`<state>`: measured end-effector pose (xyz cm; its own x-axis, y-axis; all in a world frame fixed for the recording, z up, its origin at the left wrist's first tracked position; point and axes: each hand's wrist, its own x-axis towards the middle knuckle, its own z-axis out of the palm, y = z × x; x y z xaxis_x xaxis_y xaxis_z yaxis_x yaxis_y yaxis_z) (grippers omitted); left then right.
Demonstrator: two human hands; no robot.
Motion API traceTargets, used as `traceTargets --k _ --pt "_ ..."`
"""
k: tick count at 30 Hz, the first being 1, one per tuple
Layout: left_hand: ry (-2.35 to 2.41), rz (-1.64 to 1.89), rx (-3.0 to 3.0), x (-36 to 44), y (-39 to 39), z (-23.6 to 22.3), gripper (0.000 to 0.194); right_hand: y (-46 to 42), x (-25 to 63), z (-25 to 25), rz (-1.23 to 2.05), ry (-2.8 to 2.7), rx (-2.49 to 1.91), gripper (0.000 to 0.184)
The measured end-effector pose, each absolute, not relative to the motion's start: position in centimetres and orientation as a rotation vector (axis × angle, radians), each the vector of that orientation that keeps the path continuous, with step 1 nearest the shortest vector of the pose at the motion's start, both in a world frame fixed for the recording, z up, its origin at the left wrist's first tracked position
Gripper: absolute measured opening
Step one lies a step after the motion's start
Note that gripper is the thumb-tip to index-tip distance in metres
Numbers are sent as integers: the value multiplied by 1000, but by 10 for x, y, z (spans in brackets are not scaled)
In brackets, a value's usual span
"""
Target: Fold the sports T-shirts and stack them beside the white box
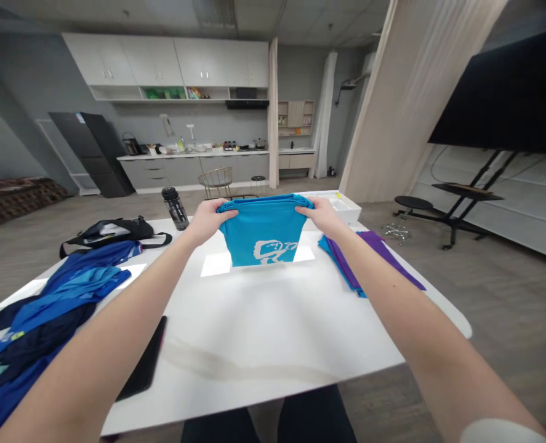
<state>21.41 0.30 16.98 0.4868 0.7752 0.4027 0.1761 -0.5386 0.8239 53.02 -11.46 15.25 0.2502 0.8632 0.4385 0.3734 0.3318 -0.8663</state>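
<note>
Blue garment (266, 224) with white lettering on its lower front hangs folded between the two hands at 12 o'clock, over the far part of the white desk (236, 344); whether its lower edge touches the surface is hard to tell. The left hand (209, 220) pinches its upper corner at 11 o'clock, thumb in front, and the right hand (322, 215) grips the opposite upper corner at 1 o'clock in the same way, so the top edge stretches nearly level between them. Just behind the right hand, toward 1 o'clock, sits an open white box (349, 211). At 2 o'clock, partly behind the right forearm, purple and blue folded cloth (378, 252) lies flat on the desk. Toward 11 o'clock, a dark bottle (175, 209) stands upright near the left hand, and at 10 o'clock a black bag (111, 232) lies with its strap spread beside it. A loose heap of blue and navy clothes (69, 292) runs from the bag round to 8 o'clock, and a flat black device (146, 363) lies near the desk's close edge at 8 o'clock, partly covered by the left forearm. Beyond the desk, a wire-backed chair (216, 178) stands at 12 o'clock before a kitchen counter (162, 169), with a dark refrigerator (92, 151) at 11 o'clock and a large black screen (508, 92) at 2 o'clock.
</note>
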Motion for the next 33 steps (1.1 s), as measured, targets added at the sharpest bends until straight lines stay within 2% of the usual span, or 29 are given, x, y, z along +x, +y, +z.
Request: traceTargets --k 9,13,17,22,26,30,33 --pt "481 1056 1954 320 -115 227 45 -259 614 214 184 -1159 -1220 37" --pt "339 973 1861 381 -142 225 45 -306 656 223 131 -1105 -1231 39" --pt "259 836 1738 446 -143 206 46 -318 706 210 118 -1028 -1238 41" --pt "342 688 1570 535 -97 148 48 -272 790 155 125 -930 -1361 39" --pt "551 573 1579 615 -34 65 44 -201 861 77 137 -868 -1634 31" --pt "912 496 1730 674 19 -26 27 -146 909 -11 157 -825 -2037 16" --pt "1039 512 1784 690 38 -69 28 -131 923 -55 159 -844 -2253 19"
